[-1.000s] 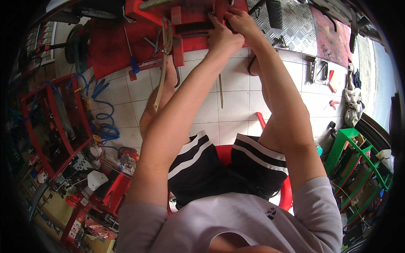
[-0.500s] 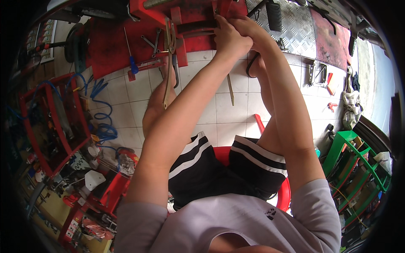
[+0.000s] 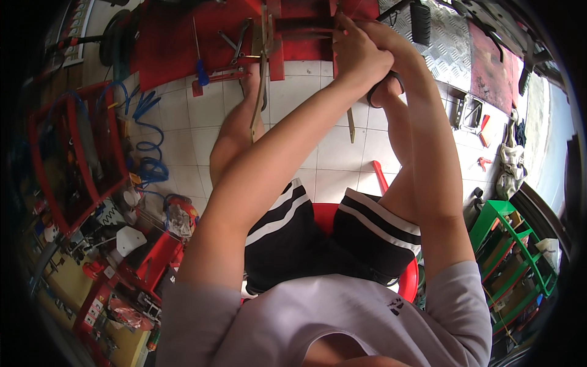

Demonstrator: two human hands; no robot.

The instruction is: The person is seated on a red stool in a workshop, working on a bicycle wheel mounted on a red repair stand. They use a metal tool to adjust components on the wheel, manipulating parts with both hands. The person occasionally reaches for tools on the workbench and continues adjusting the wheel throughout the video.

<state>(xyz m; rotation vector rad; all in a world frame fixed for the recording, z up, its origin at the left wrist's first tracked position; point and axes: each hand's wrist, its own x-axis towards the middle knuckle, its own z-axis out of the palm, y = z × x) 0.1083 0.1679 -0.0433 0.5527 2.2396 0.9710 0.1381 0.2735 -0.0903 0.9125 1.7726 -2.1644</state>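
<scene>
My left hand [image 3: 359, 55] is closed at the right side of a red metal frame [image 3: 277, 55] at the top of the view. Pressed against it, my right hand [image 3: 384, 38] is closed as well, its fingers partly hidden behind the left. What they grip cannot be made out. A thin metal bar [image 3: 351, 125] shows its lower end below my left wrist. Another long flat metal bar [image 3: 258, 104] hangs along the frame's left side, its lower end reaching my left forearm.
A blue-handled screwdriver [image 3: 201, 70] and several wrenches [image 3: 235, 46] lie on the red bench [image 3: 165, 52]. A coiled blue hose [image 3: 150, 168] and red tool racks stand left. At right are a green rack [image 3: 498, 214] and a metal bracket [image 3: 468, 113] on the tiled floor.
The whole view has shifted, so the bench, frame and hands appear slightly higher and further right. Both hands keep their closed hold at the frame's right side.
</scene>
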